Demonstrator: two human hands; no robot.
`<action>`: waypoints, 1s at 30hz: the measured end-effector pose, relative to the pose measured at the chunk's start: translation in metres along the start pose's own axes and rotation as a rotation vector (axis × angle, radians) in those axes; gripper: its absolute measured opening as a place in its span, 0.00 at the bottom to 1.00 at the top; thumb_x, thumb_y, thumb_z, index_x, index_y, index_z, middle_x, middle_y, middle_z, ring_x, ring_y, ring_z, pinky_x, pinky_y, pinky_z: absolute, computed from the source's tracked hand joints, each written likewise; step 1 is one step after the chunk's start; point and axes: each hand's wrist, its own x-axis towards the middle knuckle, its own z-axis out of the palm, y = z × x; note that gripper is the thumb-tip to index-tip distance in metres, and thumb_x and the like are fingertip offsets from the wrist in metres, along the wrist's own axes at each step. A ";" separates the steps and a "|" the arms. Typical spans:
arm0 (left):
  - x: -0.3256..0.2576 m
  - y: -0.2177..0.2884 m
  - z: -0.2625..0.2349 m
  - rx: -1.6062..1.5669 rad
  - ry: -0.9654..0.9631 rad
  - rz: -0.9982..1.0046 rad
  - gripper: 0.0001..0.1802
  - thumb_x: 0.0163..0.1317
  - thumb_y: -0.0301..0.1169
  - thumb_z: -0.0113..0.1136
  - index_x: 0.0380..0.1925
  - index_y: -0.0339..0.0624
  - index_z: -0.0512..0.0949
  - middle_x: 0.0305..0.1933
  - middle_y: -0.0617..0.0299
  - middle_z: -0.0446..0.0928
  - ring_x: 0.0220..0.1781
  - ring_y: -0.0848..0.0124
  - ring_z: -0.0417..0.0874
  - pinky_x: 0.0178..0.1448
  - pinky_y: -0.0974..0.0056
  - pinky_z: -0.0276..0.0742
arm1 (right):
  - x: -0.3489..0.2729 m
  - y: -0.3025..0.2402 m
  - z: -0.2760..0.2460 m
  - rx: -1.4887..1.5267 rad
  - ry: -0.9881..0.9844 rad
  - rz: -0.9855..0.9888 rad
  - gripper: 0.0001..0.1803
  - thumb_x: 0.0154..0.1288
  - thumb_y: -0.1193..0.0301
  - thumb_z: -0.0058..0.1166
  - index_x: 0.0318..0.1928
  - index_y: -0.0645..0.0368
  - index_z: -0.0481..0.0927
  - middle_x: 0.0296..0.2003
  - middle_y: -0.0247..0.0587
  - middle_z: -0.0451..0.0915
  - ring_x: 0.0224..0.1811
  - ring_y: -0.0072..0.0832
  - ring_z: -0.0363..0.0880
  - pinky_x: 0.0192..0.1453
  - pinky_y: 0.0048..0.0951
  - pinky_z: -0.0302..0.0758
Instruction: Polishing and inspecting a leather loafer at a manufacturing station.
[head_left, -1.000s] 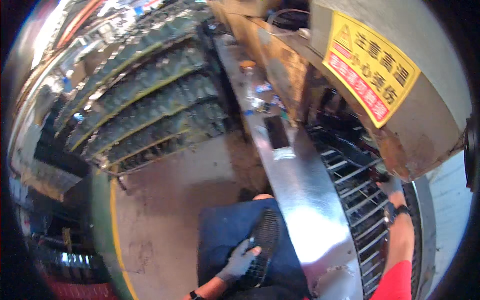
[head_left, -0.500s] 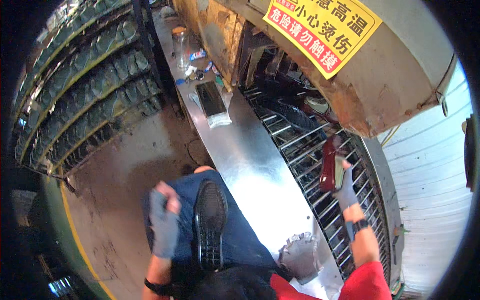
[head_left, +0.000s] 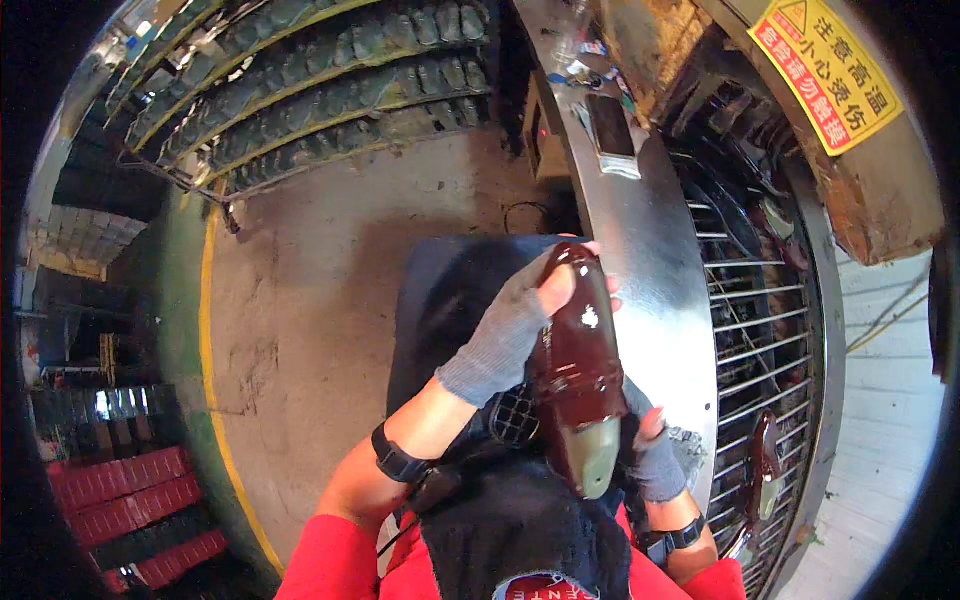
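Note:
My left hand (head_left: pixel 525 325), in a grey fingerless glove, is closed round the toe end of a glossy dark red shoe upper (head_left: pixel 582 345). A grey-green shoe last (head_left: pixel 595 455) shows at its heel end. The shoe is over my lap with its heel end toward me. My right hand (head_left: pixel 655 462), gloved alike, is beside the heel end. Its thumb shows, but the shoe hides most of its fingers, so its hold is unclear. Part of a black treaded sole (head_left: pixel 515 418) shows on my lap, left of the shoe and partly covered by it.
To my right runs a metal ledge (head_left: pixel 640 250) bearing a phone (head_left: pixel 610 125). Beyond it, a barred rack (head_left: pixel 750 345) holds another dark red shoe (head_left: pixel 766 450). A yellow and red warning sign (head_left: pixel 828 75) marks the housing above. Shelves of shoe lasts (head_left: pixel 330 85) stand far left.
The view has turned left. The dark red shoe, in my right hand over the rack before, is now over my lap with my left hand on it. My right hand has come in toward my lap.

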 end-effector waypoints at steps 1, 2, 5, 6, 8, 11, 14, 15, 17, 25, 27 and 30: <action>-0.011 0.002 0.000 -0.056 0.007 0.038 0.50 0.68 0.62 0.66 0.78 0.43 0.61 0.64 0.48 0.79 0.65 0.55 0.83 0.69 0.50 0.82 | 0.006 -0.010 0.010 0.210 -0.004 0.142 0.68 0.60 0.17 0.44 0.79 0.65 0.59 0.73 0.53 0.71 0.73 0.42 0.73 0.79 0.45 0.69; -0.018 0.004 0.001 -0.051 0.008 0.043 0.50 0.68 0.62 0.66 0.78 0.43 0.61 0.64 0.48 0.79 0.65 0.55 0.83 0.69 0.50 0.82 | 0.008 -0.018 0.017 0.419 -0.003 0.287 0.65 0.63 0.19 0.44 0.78 0.65 0.63 0.71 0.53 0.73 0.71 0.41 0.76 0.76 0.44 0.73; -0.023 0.007 0.012 0.108 -0.028 0.098 0.59 0.63 0.72 0.61 0.80 0.41 0.58 0.65 0.48 0.79 0.67 0.56 0.82 0.70 0.51 0.80 | 0.013 -0.019 0.011 0.243 -0.032 0.368 0.58 0.66 0.23 0.48 0.74 0.64 0.69 0.65 0.51 0.80 0.65 0.40 0.82 0.70 0.42 0.80; -0.021 0.005 0.012 0.106 -0.041 0.096 0.59 0.63 0.72 0.61 0.80 0.41 0.58 0.65 0.48 0.79 0.67 0.56 0.82 0.70 0.51 0.80 | 0.011 -0.024 0.013 0.241 -0.021 0.361 0.58 0.66 0.23 0.48 0.74 0.64 0.69 0.65 0.51 0.80 0.65 0.40 0.82 0.70 0.42 0.80; -0.016 0.005 0.010 0.066 -0.089 0.081 0.64 0.60 0.80 0.52 0.81 0.41 0.56 0.69 0.48 0.77 0.69 0.60 0.79 0.72 0.55 0.78 | 0.005 -0.036 0.022 0.262 -0.011 0.257 0.51 0.68 0.29 0.54 0.71 0.63 0.73 0.60 0.49 0.84 0.58 0.37 0.87 0.64 0.39 0.84; 0.014 -0.009 -0.034 0.432 0.090 0.221 0.51 0.66 0.69 0.59 0.75 0.40 0.66 0.75 0.53 0.71 0.72 0.60 0.75 0.77 0.54 0.71 | 0.001 -0.037 0.023 0.401 0.057 0.222 0.46 0.69 0.38 0.61 0.71 0.64 0.71 0.59 0.53 0.84 0.55 0.43 0.88 0.62 0.45 0.86; 0.032 -0.033 -0.054 1.223 0.206 0.204 0.40 0.69 0.54 0.66 0.72 0.41 0.70 0.71 0.47 0.73 0.69 0.50 0.76 0.75 0.51 0.72 | 0.004 -0.033 0.011 0.486 0.142 0.197 0.48 0.66 0.43 0.65 0.72 0.67 0.68 0.58 0.64 0.82 0.53 0.56 0.88 0.60 0.54 0.88; 0.034 -0.035 -0.051 1.862 0.212 0.132 0.35 0.70 0.48 0.66 0.71 0.43 0.71 0.65 0.41 0.75 0.67 0.42 0.77 0.73 0.49 0.74 | 0.004 -0.034 0.008 0.485 0.178 0.194 0.48 0.66 0.42 0.65 0.72 0.67 0.68 0.58 0.64 0.82 0.53 0.57 0.88 0.59 0.54 0.88; 0.032 -0.029 -0.047 1.702 0.179 0.231 0.35 0.66 0.45 0.70 0.69 0.42 0.72 0.62 0.42 0.78 0.65 0.43 0.80 0.70 0.48 0.76 | 0.005 -0.034 -0.002 0.484 0.202 0.181 0.49 0.66 0.41 0.64 0.72 0.67 0.68 0.57 0.66 0.82 0.52 0.56 0.88 0.58 0.52 0.89; 0.033 0.040 -0.050 0.454 0.050 0.029 0.31 0.66 0.40 0.61 0.66 0.35 0.79 0.57 0.56 0.85 0.58 0.68 0.85 0.65 0.65 0.79 | 0.022 -0.026 -0.011 0.473 0.023 0.286 0.69 0.59 0.16 0.42 0.77 0.67 0.61 0.63 0.72 0.77 0.61 0.65 0.82 0.68 0.60 0.79; 0.026 0.039 -0.052 0.465 0.072 0.077 0.33 0.67 0.43 0.59 0.68 0.35 0.77 0.60 0.55 0.84 0.59 0.67 0.84 0.66 0.64 0.78 | 0.042 -0.015 -0.002 0.518 -0.026 0.323 0.68 0.59 0.17 0.42 0.77 0.67 0.61 0.64 0.72 0.77 0.61 0.65 0.82 0.68 0.61 0.79; 0.019 0.034 -0.051 0.326 0.034 0.158 0.35 0.75 0.50 0.52 0.72 0.37 0.72 0.63 0.52 0.82 0.60 0.65 0.84 0.68 0.62 0.78 | 0.058 0.003 0.019 0.538 -0.059 0.350 0.64 0.64 0.20 0.43 0.78 0.66 0.60 0.64 0.69 0.77 0.61 0.65 0.82 0.68 0.62 0.79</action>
